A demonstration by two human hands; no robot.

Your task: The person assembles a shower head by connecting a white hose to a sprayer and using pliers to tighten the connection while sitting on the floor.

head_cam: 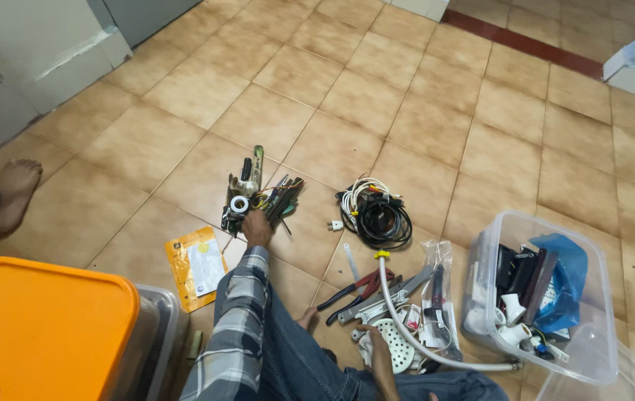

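Note:
My left hand (pixel 256 226) reaches forward over my knee and rests on a small heap of hand tools (pixel 259 194) lying on the tiled floor: screwdrivers, a white roll of tape and dark handles. Whether its fingers grip one of them cannot be seen. My right hand (pixel 378 355) lies low by my leg on a white perforated shower head (pixel 394 344) with a white hose (pixel 406 327). Red-handled pliers (pixel 357 289) and metal wrenches lie just beyond that hand.
A coil of black and white cables (pixel 377 211) sits ahead. At right stands a clear plastic bin (pixel 481 260) of fittings and a blue bag. An orange-lidded box (pixel 43 327) is at lower left, an orange packet (pixel 197 266) beside it. Another person's bare foot (pixel 11 194) shows at left.

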